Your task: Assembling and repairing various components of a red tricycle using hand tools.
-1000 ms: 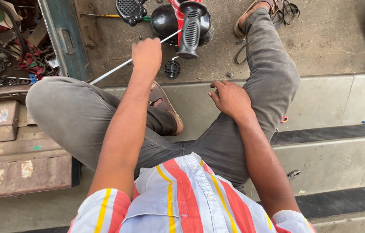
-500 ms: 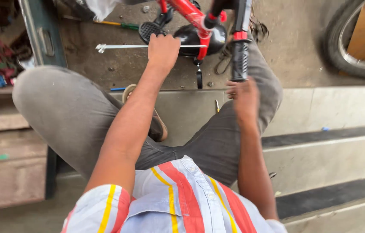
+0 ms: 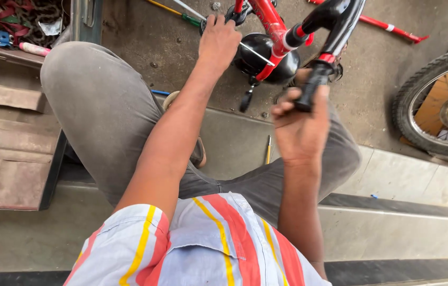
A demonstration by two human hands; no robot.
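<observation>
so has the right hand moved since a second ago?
Yes. The right hand was resting on the right knee; now it is raised off the knee, up and forward toward the red bike frame, closed around the black handlebar grip.

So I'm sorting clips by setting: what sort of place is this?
Most likely a small bicycle repair shop at a concrete step. The right hand holds the handlebar grip of a red child's bike, a spoked wheel leans nearby, and chains and tools fill an open metal toolbox.
</observation>
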